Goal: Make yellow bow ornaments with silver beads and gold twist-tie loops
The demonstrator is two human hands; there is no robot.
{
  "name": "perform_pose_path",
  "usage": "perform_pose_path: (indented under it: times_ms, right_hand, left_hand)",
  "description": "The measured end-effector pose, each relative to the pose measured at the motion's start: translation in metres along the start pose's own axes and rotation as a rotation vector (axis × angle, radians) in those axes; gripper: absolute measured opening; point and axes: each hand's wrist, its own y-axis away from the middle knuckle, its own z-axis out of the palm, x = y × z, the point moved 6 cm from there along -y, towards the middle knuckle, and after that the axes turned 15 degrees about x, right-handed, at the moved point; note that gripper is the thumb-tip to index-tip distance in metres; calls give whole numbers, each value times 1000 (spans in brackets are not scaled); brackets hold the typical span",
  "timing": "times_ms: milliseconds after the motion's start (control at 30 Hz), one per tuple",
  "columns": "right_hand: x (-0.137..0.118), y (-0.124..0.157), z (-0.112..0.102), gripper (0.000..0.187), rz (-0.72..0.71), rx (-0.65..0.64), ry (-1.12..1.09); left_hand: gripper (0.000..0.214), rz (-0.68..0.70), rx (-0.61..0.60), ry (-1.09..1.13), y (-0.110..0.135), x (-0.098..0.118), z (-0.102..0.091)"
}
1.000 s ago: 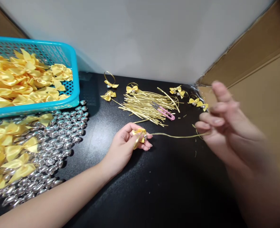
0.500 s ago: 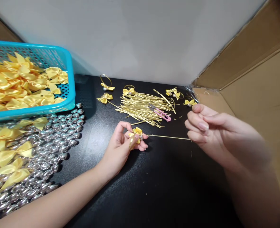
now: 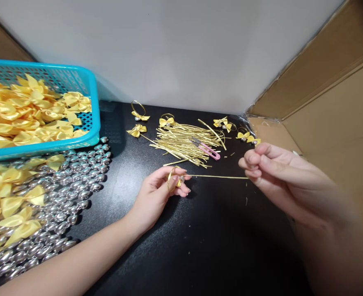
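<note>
Gold wire tie (image 3: 218, 177), thin and straight, runs almost level across the middle of the black worktop (image 3: 200, 246), held just above it, and its long axis points from one of my hands to the other. At its left end it curls into a small gold loop with a yellow satin bow and a silver bead (image 3: 175, 181), and my left hand (image 3: 157, 193) is closed around that loop, thumb and forefinger pinching it, the other fingers tucked under. At its right end my right hand (image 3: 274, 176) has thumb and forefinger pressed together on the tip, the remaining fingers folded. So both hands grip the same strand, well apart, the left nearer the worktop's centre and the right nearer the brown cardboard wall (image 3: 329, 107) at the right edge. I judge the strand is taut, since it shows no sag.

Beyond the strand, toward the back edge, lies a loose heap of gold wire ties (image 3: 184, 142) with pink-handled snips (image 3: 210, 151) resting on it, closer to my right hand than my left. Finished yellow bows on gold rings (image 3: 137, 111) sit along the back edge. At the left edge a turquoise plastic basket (image 3: 93, 94) holds yellow bows, and silver heart-shaped beads (image 3: 86, 181) spread in front of it, nearer my left hand.
</note>
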Motion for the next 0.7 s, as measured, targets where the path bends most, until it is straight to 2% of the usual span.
perform_pose_path:
  times_ms: [233,367,500,700]
  right_hand:
    - [4,9,10,8,79,-121,-42]
    - [-2,19,12,8,61,-189,-10]
    - [-6,26,11,12,78,-174,33]
    - [-9,27,1,8,53,-122,-17]
  left_hand:
    - [23,-7,20,-30,0,-2,-2]
    - [24,12,21,-64,1,-3,-2]
    - [26,57,59,-173,4,-2,-3]
    - [22,108,102,-265,7,1,-1]
